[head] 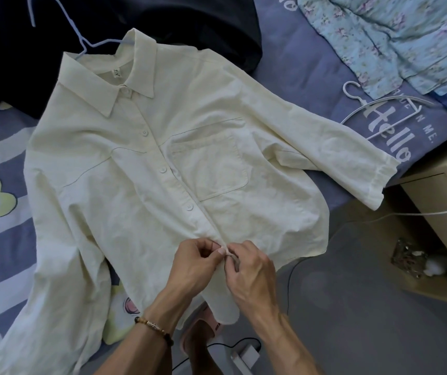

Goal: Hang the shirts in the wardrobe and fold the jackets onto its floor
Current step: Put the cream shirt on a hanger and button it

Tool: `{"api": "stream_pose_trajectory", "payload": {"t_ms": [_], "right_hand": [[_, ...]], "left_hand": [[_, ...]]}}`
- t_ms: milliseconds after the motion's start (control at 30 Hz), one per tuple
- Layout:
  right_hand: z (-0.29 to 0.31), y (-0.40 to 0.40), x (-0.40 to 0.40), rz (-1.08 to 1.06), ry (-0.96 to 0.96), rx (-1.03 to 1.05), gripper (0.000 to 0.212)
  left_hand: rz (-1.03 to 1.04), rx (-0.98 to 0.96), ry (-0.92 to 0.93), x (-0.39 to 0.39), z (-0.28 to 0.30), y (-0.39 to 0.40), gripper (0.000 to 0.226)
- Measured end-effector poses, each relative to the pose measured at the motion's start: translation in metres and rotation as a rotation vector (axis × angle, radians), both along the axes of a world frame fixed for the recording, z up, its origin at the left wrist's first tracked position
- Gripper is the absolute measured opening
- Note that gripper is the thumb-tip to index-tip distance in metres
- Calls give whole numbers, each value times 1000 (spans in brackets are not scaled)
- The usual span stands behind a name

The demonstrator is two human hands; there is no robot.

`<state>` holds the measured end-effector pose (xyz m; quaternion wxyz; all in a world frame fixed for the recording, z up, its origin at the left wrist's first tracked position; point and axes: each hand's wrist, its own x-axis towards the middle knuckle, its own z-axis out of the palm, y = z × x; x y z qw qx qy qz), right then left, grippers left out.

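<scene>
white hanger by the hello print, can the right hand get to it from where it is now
Probably yes. The white hanger lies bare on the bedspread, beyond the cream shirt's sleeve, nothing on top. But the right hand is pinching the shirt's placket near the hem and would have to let go first.

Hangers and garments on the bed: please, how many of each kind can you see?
Hangers: 2, a blue hanger in the cream shirt's collar and a white hanger lying bare.
Garments: 3, the cream shirt, a dark garment, a floral garment.
Total: 5
</scene>
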<state>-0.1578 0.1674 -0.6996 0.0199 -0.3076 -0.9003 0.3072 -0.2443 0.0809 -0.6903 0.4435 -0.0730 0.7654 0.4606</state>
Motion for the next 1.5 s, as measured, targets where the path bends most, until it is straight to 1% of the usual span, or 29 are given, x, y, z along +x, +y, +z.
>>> {"api": "stream_pose_trajectory", "payload": {"t_ms": [100, 167, 267, 300, 333, 367, 467, 567, 600, 667, 767, 833, 867, 900, 933, 1000, 1033, 1100, 1233, 1300, 1367, 1500], "right_hand": [[-2, 0, 3, -45, 27, -24, 16], [-3, 2, 6, -119, 62, -123, 15], [-3, 7, 8, -193, 74, -284, 6], [-2, 7, 7, -182, 67, -308, 11], [-2, 8, 6, -152, 65, -306, 20], [-2, 9, 6, -99, 74, -266, 24], [-5, 11, 2, 30, 63, -107, 20], [-8, 11, -2, 33, 48, -47, 18], [-8, 10, -4, 17, 42, -57, 18], [-8, 13, -6, -66, 6, -191, 15], [-5, 29, -7, -254, -119, -558, 9], [-3, 41, -6, -305, -199, -754, 11], [-3, 46, -5, -294, -257, -811, 13], [-2, 50, -5, -280, -323, -805, 15], [-4, 53, -6, -265, -376, -731, 18], [-6, 65, -17, -250, -417, -469, 24], [-3, 70, -29, -254, -409, -368, 24], [5, 75, -65, -209, -383, -238, 22], [16, 60, -180, 74, -274, -42, 23], [18, 52, -232, 175, -211, 19, 30], [15, 45, -287, 249, -155, 71, 34], [12, 37, -367, 317, -38, 134, 31]], "left_hand": [[15, -42, 52, 2, -2, 4, 13], [13, -46, 52, 2, -3, 7, 14], [-18, -18, 11, 1, -4, 10, 14], [-29, -10, 0, 0, -4, 10, 14], [-40, -4, -10, -2, -4, 10, 15], [-52, 1, -20, -3, -4, 9, 15], [-80, 1, -38, -7, -6, 6, 15], [-38, 5, -31, -4, -9, 6, 15], [-22, 3, -15, -3, -9, 7, 15], [-23, 9, 12, -2, -11, 6, 11], [-83, 26, 55, -7, -12, 3, 11], [-102, 3, 108, -13, -13, 3, 10], [-83, -8, 117, -15, -13, 4, 9], [-51, -10, 107, -20, -14, 5, 8], [-39, -17, 98, -26, -14, 7, 7], [-84, -30, 142, -44, -16, 11, 4], [-127, -50, 198, -55, -16, 12, 2], [-178, -96, 326, -80, -11, 12, 3], [-181, -150, 596, -151, -5, 3, 2], [-173, -209, 733, -191, -7, -2, 14], [-113, -257, 866, -245, -12, -10, 29], [66, -461, 1065, -340, -18, -25, 56]]}}
